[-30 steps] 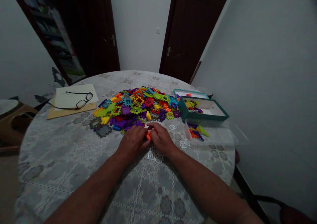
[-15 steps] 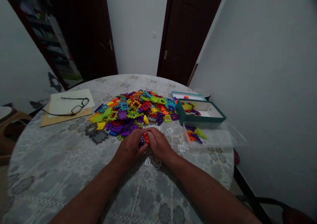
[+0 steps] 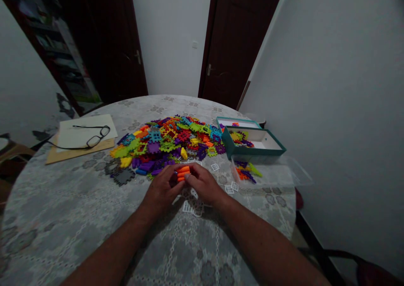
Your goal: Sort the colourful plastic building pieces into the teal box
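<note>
At left, black glasses (image 3: 100,136) rest on white paper (image 3: 67,129). A heap of colourful plastic pieces (image 3: 168,145) fills the middle. Below it, at centre, the left hand (image 3: 162,187) grips the left end of a ridged orange block (image 3: 183,173). Its ridges run left to right, rising slightly rightward; fingers hide its full long axis. The right hand (image 3: 204,184) grasps its right end, thumb against it. Right of centre sits a green box (image 3: 255,151).
</note>
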`<state>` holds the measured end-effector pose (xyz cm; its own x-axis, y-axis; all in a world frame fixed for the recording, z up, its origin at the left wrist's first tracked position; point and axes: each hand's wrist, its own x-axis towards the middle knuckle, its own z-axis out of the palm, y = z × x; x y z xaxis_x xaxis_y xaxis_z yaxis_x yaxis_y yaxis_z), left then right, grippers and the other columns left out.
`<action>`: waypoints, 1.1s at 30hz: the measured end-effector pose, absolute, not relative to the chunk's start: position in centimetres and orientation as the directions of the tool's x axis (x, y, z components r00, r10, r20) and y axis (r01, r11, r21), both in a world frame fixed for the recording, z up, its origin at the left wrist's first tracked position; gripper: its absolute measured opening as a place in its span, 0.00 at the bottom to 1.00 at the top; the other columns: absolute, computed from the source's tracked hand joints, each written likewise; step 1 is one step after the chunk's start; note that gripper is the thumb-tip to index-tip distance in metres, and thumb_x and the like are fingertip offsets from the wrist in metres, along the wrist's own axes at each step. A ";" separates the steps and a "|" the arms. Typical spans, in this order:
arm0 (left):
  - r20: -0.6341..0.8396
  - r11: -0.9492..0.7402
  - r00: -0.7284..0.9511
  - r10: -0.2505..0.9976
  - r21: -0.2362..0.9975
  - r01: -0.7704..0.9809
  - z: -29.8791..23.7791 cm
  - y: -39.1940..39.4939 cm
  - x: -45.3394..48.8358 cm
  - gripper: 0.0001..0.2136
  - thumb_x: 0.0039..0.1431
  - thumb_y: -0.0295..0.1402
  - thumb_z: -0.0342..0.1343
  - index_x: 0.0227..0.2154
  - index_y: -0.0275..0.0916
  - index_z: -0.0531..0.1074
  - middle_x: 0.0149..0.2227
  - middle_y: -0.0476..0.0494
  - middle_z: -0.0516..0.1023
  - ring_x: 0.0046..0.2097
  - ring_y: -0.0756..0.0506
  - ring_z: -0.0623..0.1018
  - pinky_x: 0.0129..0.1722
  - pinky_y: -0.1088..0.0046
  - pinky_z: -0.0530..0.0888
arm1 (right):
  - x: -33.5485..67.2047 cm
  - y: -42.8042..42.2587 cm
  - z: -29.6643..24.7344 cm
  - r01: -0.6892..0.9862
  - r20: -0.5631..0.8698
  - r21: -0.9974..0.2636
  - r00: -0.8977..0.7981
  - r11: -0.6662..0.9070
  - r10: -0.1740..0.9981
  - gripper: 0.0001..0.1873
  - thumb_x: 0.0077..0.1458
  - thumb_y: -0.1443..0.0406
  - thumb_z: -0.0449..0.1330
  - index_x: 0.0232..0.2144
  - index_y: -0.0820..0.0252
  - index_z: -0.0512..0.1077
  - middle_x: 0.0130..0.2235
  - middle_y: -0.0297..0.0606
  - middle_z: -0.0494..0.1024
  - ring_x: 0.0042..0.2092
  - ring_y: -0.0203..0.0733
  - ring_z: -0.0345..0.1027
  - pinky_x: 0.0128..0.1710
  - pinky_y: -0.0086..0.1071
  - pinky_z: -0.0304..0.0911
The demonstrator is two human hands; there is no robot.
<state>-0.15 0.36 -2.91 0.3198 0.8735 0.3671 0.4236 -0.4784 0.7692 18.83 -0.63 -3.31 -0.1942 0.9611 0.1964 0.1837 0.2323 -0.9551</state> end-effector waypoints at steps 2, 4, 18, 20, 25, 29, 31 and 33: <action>0.401 -0.515 0.336 0.852 0.760 0.397 -3.0 0.5 -0.3 0.18 0.67 0.36 0.61 0.59 0.43 0.75 0.53 0.38 0.83 0.50 0.41 0.84 0.51 0.62 0.81 | 19.1 -0.5 -3.2 0.201 0.187 -0.953 -0.195 0.226 0.963 0.17 0.64 0.67 0.61 0.54 0.54 0.77 0.46 0.35 0.84 0.44 0.43 0.78 0.45 0.34 0.74; 0.442 -0.566 0.365 0.819 0.728 0.388 -3.1 0.4 -0.3 0.19 0.68 0.37 0.61 0.60 0.43 0.74 0.54 0.37 0.82 0.48 0.41 0.84 0.49 0.63 0.82 | 19.6 -0.4 -2.5 0.262 0.200 -0.933 -0.189 0.246 0.961 0.16 0.63 0.67 0.61 0.53 0.53 0.78 0.46 0.34 0.84 0.44 0.43 0.78 0.45 0.34 0.74; 0.534 -0.605 0.336 0.776 0.478 0.637 -3.3 1.1 -2.2 0.11 0.73 0.38 0.55 0.48 0.41 0.79 0.46 0.37 0.86 0.48 0.38 0.85 0.51 0.58 0.81 | 33.7 7.7 8.6 0.569 0.287 -0.796 0.056 0.206 0.956 0.16 0.61 0.66 0.62 0.51 0.60 0.79 0.40 0.40 0.85 0.34 0.39 0.75 0.34 0.30 0.70; 0.520 -0.594 0.344 0.782 0.454 0.665 -3.6 1.1 -2.2 0.11 0.71 0.38 0.56 0.48 0.41 0.79 0.46 0.37 0.86 0.48 0.36 0.85 0.51 0.57 0.81 | 36.4 11.9 9.1 0.652 0.260 -0.755 0.207 0.065 0.943 0.17 0.60 0.68 0.62 0.51 0.63 0.80 0.40 0.42 0.85 0.33 0.37 0.75 0.33 0.28 0.69; 0.523 -0.568 0.322 0.789 0.424 0.705 -3.9 1.3 -2.6 0.11 0.72 0.37 0.55 0.49 0.43 0.79 0.46 0.38 0.86 0.48 0.37 0.85 0.51 0.57 0.81 | 40.2 19.5 9.2 0.721 0.171 -0.660 0.416 -0.210 0.893 0.16 0.56 0.71 0.66 0.48 0.68 0.82 0.36 0.45 0.86 0.34 0.40 0.77 0.35 0.29 0.69; 0.525 -0.548 0.302 0.796 0.414 0.727 -3.9 1.7 -2.9 0.09 0.72 0.37 0.54 0.48 0.45 0.79 0.45 0.39 0.86 0.47 0.38 0.85 0.50 0.58 0.81 | 41.0 22.0 8.8 0.717 0.150 -0.626 0.497 -0.307 0.855 0.15 0.49 0.72 0.71 0.42 0.70 0.82 0.32 0.48 0.84 0.37 0.47 0.80 0.38 0.33 0.71; 0.513 -0.538 0.301 0.804 0.411 0.736 -4.1 1.8 -3.1 0.09 0.72 0.37 0.54 0.48 0.45 0.78 0.45 0.39 0.86 0.47 0.38 0.85 0.49 0.58 0.81 | 41.2 22.5 8.6 0.715 0.160 -0.609 0.535 -0.343 0.830 0.18 0.48 0.72 0.71 0.44 0.71 0.82 0.35 0.51 0.85 0.42 0.50 0.81 0.42 0.34 0.72; 0.504 -0.527 0.298 0.811 0.406 0.747 -4.2 1.8 -3.3 0.10 0.73 0.38 0.54 0.49 0.45 0.78 0.46 0.39 0.86 0.47 0.37 0.84 0.49 0.58 0.81 | 41.2 22.7 8.5 0.716 0.188 -0.595 0.566 -0.365 0.802 0.21 0.50 0.72 0.70 0.48 0.72 0.82 0.41 0.55 0.85 0.48 0.53 0.81 0.47 0.36 0.72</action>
